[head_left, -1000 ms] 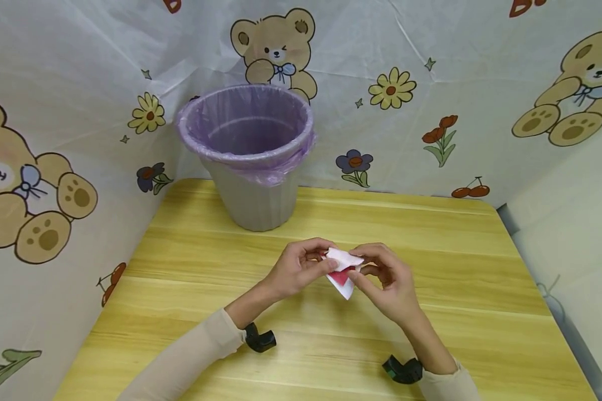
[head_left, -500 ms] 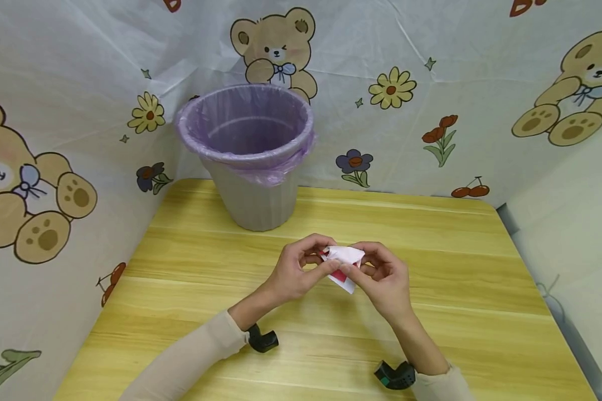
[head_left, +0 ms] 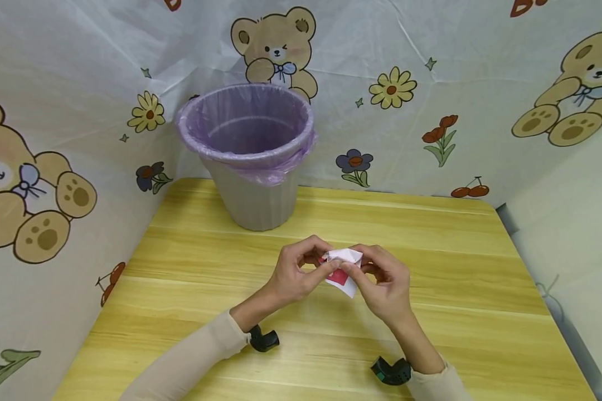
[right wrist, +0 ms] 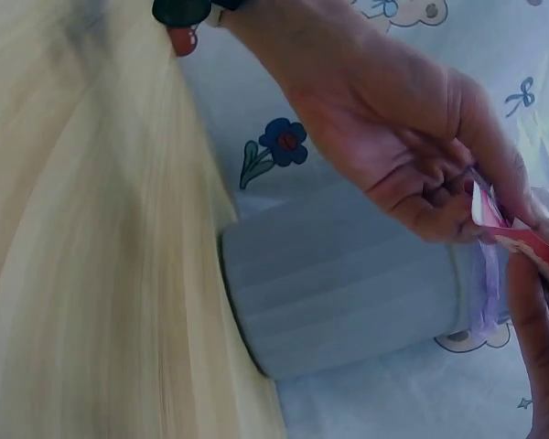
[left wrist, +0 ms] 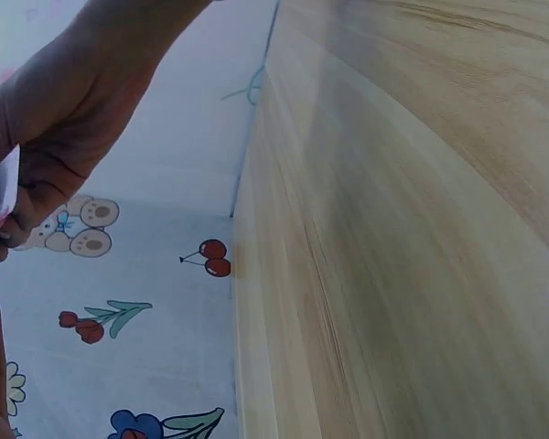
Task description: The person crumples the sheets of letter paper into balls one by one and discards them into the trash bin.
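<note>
Over the middle of the table, both hands hold a small folded red-and-white paper piece (head_left: 338, 277), its white flap standing up between the thumbs and a white corner hanging down. My left hand (head_left: 293, 275) pinches its left side between thumb and fingers, and my right hand (head_left: 387, 281) pinches the right side, the two thumb tips nearly meeting. In the right wrist view the left hand (right wrist: 393, 128) grips the paper's red edge (right wrist: 522, 240) from above. The left wrist view catches only a white bit of the paper (left wrist: 2, 187) at its left border, by the right hand (left wrist: 69, 110).
A grey bin (head_left: 261, 200) lined with a purple bag (head_left: 271, 167) stands at the back left of the wooden table (head_left: 431, 239). Behind it hangs a white cloth (head_left: 341, 33) printed with bears and flowers. Black cameras (head_left: 392, 372) sit at both wrists.
My right thumb has moved left and up to the left thumb, onto the paper. The paper has turned slightly, its flap now more upright; the right forearm has shifted a little left.
</note>
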`<state>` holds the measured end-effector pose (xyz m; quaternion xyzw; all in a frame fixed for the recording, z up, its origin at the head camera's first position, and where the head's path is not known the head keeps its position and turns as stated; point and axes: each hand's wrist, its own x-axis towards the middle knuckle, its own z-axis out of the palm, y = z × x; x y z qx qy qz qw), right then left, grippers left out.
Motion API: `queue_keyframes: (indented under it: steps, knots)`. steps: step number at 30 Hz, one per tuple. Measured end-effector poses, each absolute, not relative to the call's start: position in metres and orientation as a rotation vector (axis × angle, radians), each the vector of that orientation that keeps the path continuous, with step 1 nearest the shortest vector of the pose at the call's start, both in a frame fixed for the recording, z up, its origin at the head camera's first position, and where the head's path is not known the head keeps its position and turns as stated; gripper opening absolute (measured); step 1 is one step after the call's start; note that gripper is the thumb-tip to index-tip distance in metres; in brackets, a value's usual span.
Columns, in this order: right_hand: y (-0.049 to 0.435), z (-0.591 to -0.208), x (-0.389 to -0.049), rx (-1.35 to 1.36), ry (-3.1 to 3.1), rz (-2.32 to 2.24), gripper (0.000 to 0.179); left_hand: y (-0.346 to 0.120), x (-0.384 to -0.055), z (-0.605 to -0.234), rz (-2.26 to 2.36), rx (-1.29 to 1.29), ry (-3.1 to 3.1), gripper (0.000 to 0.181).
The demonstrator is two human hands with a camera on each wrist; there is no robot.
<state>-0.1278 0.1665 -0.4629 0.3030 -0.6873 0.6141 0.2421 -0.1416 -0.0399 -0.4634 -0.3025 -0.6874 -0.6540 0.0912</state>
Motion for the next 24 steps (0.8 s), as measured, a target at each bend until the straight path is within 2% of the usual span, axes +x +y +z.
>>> queue_keyframes:
  steps: [7,13,16,20,24]
  knots:
    - [0.165,-0.46,-0.132,0.886,-1.884,1.333,0.008,-0.041,-0.143,-0.469,-1.81,-0.935,-2.06,0.007]
    - [0.157,-0.458,-0.128,0.893,-1.909,1.225,0.012,-0.05,-0.144,-0.473,-1.741,-0.944,-2.105,0.006]
    - [0.155,-0.458,-0.123,0.884,-1.931,1.395,0.023,-0.055,-0.147,-0.473,-1.736,-0.949,-2.116,0.007]
    - [0.159,-0.457,-0.117,0.924,-1.857,1.837,0.032,-0.058,-0.151,-0.47,-1.773,-0.965,-2.108,0.009]
    - [0.166,-0.458,-0.117,0.977,-1.772,2.107,0.032,-0.059,-0.153,-0.466,-1.877,-0.986,-2.091,0.012]
